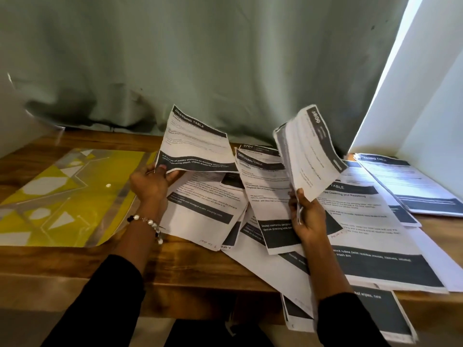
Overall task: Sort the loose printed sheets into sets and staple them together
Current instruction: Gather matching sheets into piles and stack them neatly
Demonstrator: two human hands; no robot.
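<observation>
Head view: left hand [150,182] pinches single sheet [194,142]; right hand [309,219] grips gathered set [310,151] above desk [75,266] middle. Check header, match page numbers before adding.

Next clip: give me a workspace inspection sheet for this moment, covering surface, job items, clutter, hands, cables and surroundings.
Surface: wooden table, sheets overhanging its front edge.
Job's things: loose printed sheets spread overlapping; separate pile far right; no stapler seen.
Clutter: yellow plastic folder lying flat on the left.
Grippers: left hand holds one sheet raised; right hand grips a bundle of sheets upright.
Cables: nothing seen.
Surroundings: green curtain behind; white wall on the right.
</observation>
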